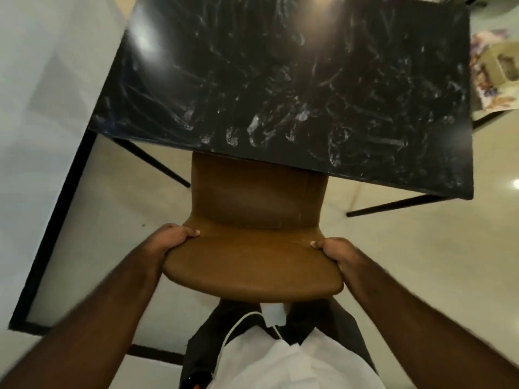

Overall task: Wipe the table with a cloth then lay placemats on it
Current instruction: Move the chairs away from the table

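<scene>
- Gripping the brown chair (252, 262) by its backrest at lower centre, the left hand (174, 238) curls round the left edge and the right hand (334, 249) round the right edge, with a thumb showing on the front face at each side.
- The black marbled table (280, 80) fills the upper centre, and the chair's seat is tucked partly under its near edge.
- Its top looks hard and glossy, streaked with pale smears (probably slick under a cloth), so wiping should call for flat, steady pressure.
- No cloth or placemat is surely in view. A floral sheet (488, 88) at the right edge carries a pale object (502, 66), and I cannot tell what either is.
- The chair looks rigid and fairly heavy, with a smooth cover, so the backrest's two outer edges seem the soundest hold.
</scene>
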The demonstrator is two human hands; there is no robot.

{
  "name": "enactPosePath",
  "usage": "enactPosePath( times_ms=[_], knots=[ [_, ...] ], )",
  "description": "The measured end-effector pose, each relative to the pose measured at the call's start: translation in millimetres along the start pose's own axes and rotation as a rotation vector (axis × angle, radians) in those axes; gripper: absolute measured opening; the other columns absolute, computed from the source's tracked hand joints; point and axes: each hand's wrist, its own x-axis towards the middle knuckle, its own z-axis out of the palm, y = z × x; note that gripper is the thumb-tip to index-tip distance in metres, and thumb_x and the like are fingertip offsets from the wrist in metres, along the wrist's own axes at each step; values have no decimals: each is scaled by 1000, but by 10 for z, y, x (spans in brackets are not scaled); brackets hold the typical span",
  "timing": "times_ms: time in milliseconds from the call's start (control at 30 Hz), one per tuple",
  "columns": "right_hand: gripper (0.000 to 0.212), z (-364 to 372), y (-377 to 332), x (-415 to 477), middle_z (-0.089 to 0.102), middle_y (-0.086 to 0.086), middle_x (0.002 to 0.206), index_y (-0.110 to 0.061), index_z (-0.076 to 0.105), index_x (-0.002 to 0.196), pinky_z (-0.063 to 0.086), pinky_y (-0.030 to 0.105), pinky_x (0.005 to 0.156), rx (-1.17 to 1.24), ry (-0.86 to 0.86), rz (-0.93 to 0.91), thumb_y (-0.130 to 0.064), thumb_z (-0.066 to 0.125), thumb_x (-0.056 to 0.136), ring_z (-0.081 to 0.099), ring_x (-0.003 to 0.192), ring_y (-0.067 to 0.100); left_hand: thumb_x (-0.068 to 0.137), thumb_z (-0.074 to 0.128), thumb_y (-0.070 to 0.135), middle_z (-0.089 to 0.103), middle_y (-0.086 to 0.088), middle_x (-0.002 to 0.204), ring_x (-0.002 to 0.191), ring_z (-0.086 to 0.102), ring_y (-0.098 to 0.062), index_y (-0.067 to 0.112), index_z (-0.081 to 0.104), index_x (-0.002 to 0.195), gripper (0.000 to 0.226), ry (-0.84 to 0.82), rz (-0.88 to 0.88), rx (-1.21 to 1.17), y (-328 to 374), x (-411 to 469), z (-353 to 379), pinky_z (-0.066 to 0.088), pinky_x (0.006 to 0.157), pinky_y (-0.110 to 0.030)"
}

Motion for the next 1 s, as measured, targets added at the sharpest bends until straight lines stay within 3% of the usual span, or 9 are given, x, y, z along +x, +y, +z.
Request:
enactPosePath(
  times_ms=[100, 200, 300, 367, 500, 733, 833, 1000],
  knots=[
    [54, -44, -150, 98, 69, 22, 142, -5, 62, 146, 53, 57, 104, 15, 25, 35, -37, 75, 105, 69, 110, 41, 100, 81, 22, 76, -25, 118, 103, 75, -44, -4, 71, 120, 34, -36, 6, 23, 327, 197, -32, 59, 97, -51],
    [54, -87, -256, 181, 70, 22, 141, -5, 63, 146, 54, 59, 111, 50, 40, 63, -38, 76, 105, 70, 116, 43, 101, 80, 31, 77, -23, 121, 107, 76, -45, 0, 70, 126, 41, -89, -40, 56, 529, 365, -66, 59, 107, -59],
    [55, -131, -383, 273, 69, 21, 141, -7, 61, 147, 54, 61, 113, 80, 49, 105, -39, 75, 105, 70, 120, 44, 103, 78, 35, 76, -20, 114, 102, 76, -42, 8, 70, 121, 33, -106, -37, 54, 688, 468, -33, 63, 86, -52],
    [55, -153, -432, 311, 70, 19, 134, -7, 60, 148, 55, 58, 107, 66, 56, 105, -39, 75, 105, 70, 112, 42, 104, 77, 34, 76, -18, 112, 98, 75, -39, 9, 68, 121, 31, -108, -26, 66, 768, 516, 18, 59, 75, -46],
    [53, -199, -550, 384, 67, 18, 127, -9, 59, 149, 51, 54, 93, 41, 50, 118, -39, 72, 107, 66, 99, 37, 105, 75, 34, 75, -16, 109, 95, 75, -37, 10, 67, 123, 32, -123, -36, 66, 897, 605, 98, 56, 70, -43],
    [52, -142, -607, 577, 70, 15, 127, -11, 62, 148, 54, 53, 94, 81, 60, 117, -39, 72, 107, 69, 103, 36, 108, 72, 32, 70, -11, 102, 90, 71, -32, 11, 62, 129, 32, -95, -42, 82, 1036, 704, 103, 52, 66, -41],
    [51, -101, -636, 600, 71, 16, 130, -10, 61, 148, 54, 52, 91, 98, 64, 115, -38, 73, 106, 70, 94, 33, 107, 73, 35, 71, -14, 111, 92, 71, -33, 11, 60, 136, 40, -83, -47, 95, 1078, 746, 57, 53, 65, -42],
    [52, -86, -640, 583, 70, 18, 141, -11, 61, 149, 54, 55, 100, 87, 65, 116, -38, 73, 107, 68, 107, 37, 105, 75, 36, 71, -17, 125, 96, 72, -35, 12, 59, 143, 48, -79, -61, 75, 986, 781, 47, 54, 65, -43]
  ],
)
